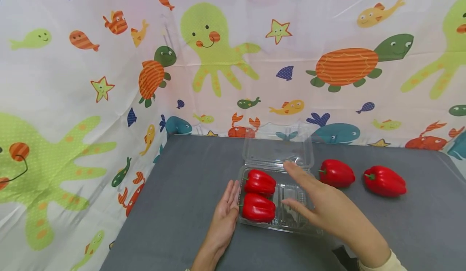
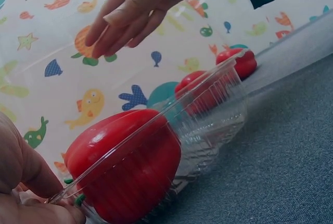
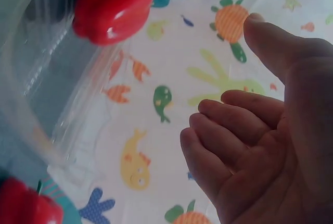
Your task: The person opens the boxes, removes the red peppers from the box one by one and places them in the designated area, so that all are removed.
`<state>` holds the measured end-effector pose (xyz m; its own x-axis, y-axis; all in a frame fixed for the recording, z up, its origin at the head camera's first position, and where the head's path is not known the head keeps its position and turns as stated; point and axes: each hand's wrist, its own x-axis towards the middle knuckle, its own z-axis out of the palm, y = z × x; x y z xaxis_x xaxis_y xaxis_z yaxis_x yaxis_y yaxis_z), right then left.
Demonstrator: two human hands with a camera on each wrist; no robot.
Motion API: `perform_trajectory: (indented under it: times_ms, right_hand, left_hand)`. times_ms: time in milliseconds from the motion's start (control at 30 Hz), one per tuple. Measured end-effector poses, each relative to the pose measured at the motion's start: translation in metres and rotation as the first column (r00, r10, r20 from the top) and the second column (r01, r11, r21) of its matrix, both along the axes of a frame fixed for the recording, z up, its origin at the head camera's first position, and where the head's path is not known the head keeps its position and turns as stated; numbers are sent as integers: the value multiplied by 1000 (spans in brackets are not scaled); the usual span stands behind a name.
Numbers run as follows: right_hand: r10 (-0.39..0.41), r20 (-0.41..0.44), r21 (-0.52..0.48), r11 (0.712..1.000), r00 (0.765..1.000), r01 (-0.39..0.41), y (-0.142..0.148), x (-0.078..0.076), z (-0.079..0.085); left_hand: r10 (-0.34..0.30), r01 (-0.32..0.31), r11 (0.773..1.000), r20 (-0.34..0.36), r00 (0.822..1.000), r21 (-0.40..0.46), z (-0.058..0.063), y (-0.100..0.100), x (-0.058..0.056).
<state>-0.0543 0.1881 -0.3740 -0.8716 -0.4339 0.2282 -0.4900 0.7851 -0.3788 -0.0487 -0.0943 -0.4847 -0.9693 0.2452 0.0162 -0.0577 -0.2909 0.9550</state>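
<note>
A clear plastic clamshell container (image 1: pixel 291 206) lies on the table with its lid (image 1: pixel 276 147) folded back. Two red bell peppers, a rear one (image 1: pixel 260 182) and a front one (image 1: pixel 258 208), sit in its left half. My left hand (image 1: pixel 223 216) is at the container's left side, its thumb and fingers pinching the rim in the left wrist view. Above the container's right half hovers my right hand (image 1: pixel 327 206), fingers extended and thumb apart, holding nothing. The right wrist view shows its palm (image 3: pixel 260 172) bare.
Two more red bell peppers, one nearer (image 1: pixel 336 173) and one farther right (image 1: pixel 384 181), lie on the grey tabletop (image 1: pixel 174 206) right of the container. A white curtain (image 1: pixel 225 105) printed with sea animals hangs behind and along the left.
</note>
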Motion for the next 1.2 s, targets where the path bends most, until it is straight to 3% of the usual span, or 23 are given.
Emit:
perform_trajectory:
  times_ms: [233,633,1200]
  right_hand:
    - [54,20,-17,998,998,-53,-23,1,-9]
    - [122,95,3,992,988,-123,-49,0,-42]
    - [112,75,34,993,991,-115,-68,1,-57]
  left_hand:
    - [-8,8,1000,-5,1000,4,0,0,0]
    - [-1,0,1000,30,1000,11,0,0,2]
    - [1,-1,1000,35,999,5,0,1,2]
